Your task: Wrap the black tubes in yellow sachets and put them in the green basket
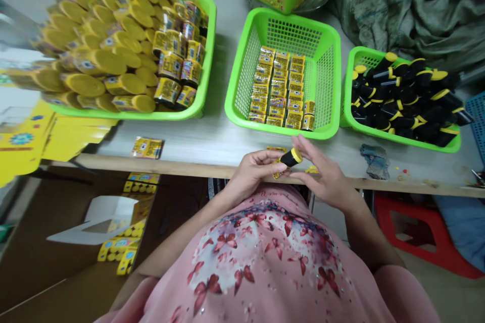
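My left hand (253, 171) pinches a small black tube with a yellow end (291, 157), tilted up to the right, at the table's front edge. A yellow printed wrapper shows at the tube's lower end, partly behind my fingers. My right hand (322, 174) is open just to the right, fingers and thumb apart around the yellow end; whether it touches the tube I cannot tell. Beyond my hands, a green basket (282, 128) holds rows of yellow printed sleeves (278, 92). To its right, another green basket (401, 138) is filled with black tubes with yellow ends (409, 91).
At left, a green basket (210, 50) is heaped with yellow-lidded, label-wrapped pieces (113, 55). A flat yellow packet (147, 148) and a grey-blue rag (374, 160) lie near the table edge. Below left stands an open cardboard box (34, 252); a red stool (447, 247) is below right.
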A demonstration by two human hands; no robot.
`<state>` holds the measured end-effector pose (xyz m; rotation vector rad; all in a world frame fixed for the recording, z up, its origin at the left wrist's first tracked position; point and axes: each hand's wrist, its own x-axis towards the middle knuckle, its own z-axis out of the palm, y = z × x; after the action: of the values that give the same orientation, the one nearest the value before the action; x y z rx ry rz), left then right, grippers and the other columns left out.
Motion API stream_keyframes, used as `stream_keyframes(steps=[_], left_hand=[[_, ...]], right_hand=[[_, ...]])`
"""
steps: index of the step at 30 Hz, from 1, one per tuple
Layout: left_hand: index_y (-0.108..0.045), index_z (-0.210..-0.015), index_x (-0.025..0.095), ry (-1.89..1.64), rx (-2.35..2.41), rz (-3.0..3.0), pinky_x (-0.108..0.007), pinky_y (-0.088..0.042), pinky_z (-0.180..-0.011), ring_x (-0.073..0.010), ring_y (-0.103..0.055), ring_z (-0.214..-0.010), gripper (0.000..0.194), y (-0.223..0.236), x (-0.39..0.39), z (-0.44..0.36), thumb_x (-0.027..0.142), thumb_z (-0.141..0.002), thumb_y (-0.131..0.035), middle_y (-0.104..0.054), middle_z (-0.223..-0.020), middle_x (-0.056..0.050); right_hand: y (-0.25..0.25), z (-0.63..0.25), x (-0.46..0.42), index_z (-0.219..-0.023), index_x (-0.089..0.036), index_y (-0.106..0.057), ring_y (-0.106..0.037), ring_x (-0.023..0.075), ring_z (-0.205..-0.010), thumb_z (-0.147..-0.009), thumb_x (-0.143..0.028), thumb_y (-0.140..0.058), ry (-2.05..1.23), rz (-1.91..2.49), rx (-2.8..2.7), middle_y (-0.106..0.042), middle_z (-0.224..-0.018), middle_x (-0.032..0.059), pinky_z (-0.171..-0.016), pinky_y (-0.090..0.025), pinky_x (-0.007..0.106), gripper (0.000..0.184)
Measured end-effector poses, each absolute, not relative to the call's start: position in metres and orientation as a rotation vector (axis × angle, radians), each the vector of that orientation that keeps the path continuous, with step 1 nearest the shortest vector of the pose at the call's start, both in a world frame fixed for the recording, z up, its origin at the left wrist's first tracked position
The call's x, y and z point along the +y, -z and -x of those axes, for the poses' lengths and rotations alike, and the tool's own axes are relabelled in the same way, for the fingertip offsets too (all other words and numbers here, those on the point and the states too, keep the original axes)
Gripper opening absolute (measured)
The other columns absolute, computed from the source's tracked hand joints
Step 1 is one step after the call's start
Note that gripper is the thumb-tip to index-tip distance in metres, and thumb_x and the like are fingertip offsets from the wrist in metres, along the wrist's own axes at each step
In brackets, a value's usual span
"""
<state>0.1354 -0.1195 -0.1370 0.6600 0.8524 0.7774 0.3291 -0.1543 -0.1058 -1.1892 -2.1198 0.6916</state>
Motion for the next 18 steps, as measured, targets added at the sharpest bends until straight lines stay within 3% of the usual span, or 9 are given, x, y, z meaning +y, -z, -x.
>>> stream_keyframes(steps=[2,4,7,12,18], left_hand=[[-0.08,-0.084,0.018,-0.756,0.839,-0.604,-0.029,-0.055,-0.075,-0.0149,-0.068,-0.066,0.034,0.137,-0.12,-0.135,0.03,-0.055,-0.093,-0.076,-0.073,-0.001],[-0.079,-0.082,0.017,-0.752,0.831,-0.57,-0.028,-0.056,-0.074,-0.0142,-0.069,-0.066,0.034,0.137,-0.12,-0.136,0.027,-0.053,-0.095,-0.077,-0.076,-0.001],[-0.079,-0.082,0.017,-0.729,0.795,-0.549,-0.028,-0.057,-0.071,-0.0136,-0.069,-0.064,0.035,0.136,-0.121,-0.136,0.028,-0.054,-0.095,-0.077,-0.076,-0.001],[-0.08,-0.086,0.015,-0.631,0.701,-0.512,-0.031,-0.06,-0.071,-0.0164,-0.071,-0.064,0.035,0.13,-0.122,-0.133,0.034,-0.059,-0.093,-0.077,-0.074,-0.003],[-0.08,-0.085,0.015,-0.602,0.7,-0.488,-0.033,-0.061,-0.073,-0.0175,-0.073,-0.067,0.032,0.132,-0.12,-0.125,0.028,-0.059,-0.093,-0.078,-0.077,-0.004]], right_hand=[[0.112,-0.325,-0.158,-0.161,-0.029,-0.011,-0.042,0.0262,-0.146,-0.099,-0.028,-0.055,-0.718,1.177,-2.149,-0.039,-0.161,0.0121,-0.119,-0.041,0.051,0.076],[0.119,-0.322,-0.162,-0.161,-0.029,-0.015,-0.039,0.0251,-0.148,-0.101,-0.027,-0.05,-0.748,1.142,-2.171,-0.038,-0.161,0.0108,-0.12,-0.04,0.05,0.07],[0.124,-0.323,-0.163,-0.157,-0.032,-0.031,-0.048,0.0226,-0.142,-0.103,-0.025,-0.045,-0.81,1.124,-2.032,-0.048,-0.155,0.0075,-0.116,-0.045,0.047,0.056],[0.126,-0.327,-0.159,-0.13,-0.033,-0.065,-0.067,0.0185,-0.116,-0.099,-0.024,-0.055,-0.817,1.137,-1.824,-0.072,-0.124,0.0034,-0.101,-0.056,0.038,0.033],[0.123,-0.326,-0.159,-0.132,-0.03,-0.063,-0.066,0.0203,-0.117,-0.1,-0.026,-0.052,-0.835,1.154,-1.904,-0.07,-0.125,0.0064,-0.1,-0.056,0.04,0.034]])
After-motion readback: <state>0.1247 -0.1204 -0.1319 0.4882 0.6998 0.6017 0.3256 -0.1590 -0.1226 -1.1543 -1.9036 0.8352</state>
